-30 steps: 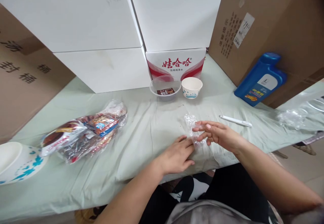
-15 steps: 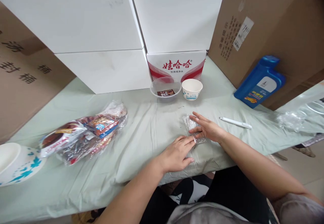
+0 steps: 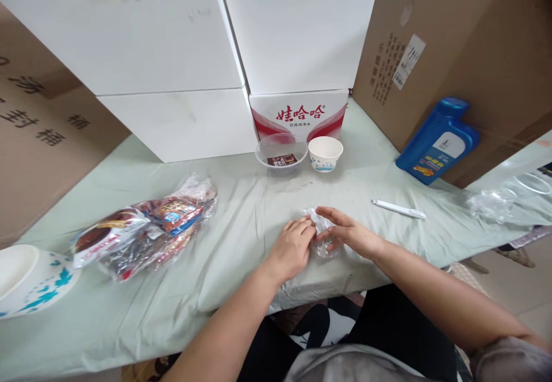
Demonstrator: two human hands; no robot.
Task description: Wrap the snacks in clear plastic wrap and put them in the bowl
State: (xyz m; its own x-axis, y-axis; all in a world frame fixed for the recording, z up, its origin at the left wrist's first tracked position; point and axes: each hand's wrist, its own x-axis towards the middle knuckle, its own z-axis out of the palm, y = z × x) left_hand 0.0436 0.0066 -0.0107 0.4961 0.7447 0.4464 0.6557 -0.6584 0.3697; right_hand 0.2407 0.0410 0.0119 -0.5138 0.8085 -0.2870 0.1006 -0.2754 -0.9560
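A small crumpled piece of clear bubble wrap (image 3: 324,248) lies on the cloth near the table's front edge, between my two hands. My left hand (image 3: 293,247) is closed at its left side, fingers curled down over the wrap's edge; the fingertips are partly hidden. From the right, my right hand (image 3: 351,235) reaches over the wrap with its fingers apart, the lower ones touching the plastic. A white pen-shaped tool (image 3: 397,209) rests on the cloth to the right of that hand.
Behind stand a clear plastic bowl (image 3: 263,155) with a dark packet inside, a paper bowl (image 3: 325,151) and a red-and-white carton (image 3: 297,111). Packaged snacks (image 3: 168,221) and another paper bowl (image 3: 47,284) are left. A blue bottle (image 3: 435,143) leans by a cardboard box (image 3: 431,83) at right.
My left hand has shifted up and its fingers have curled in. My right hand has moved slightly down over the bubble wrap, which now looks narrower and more crumpled.
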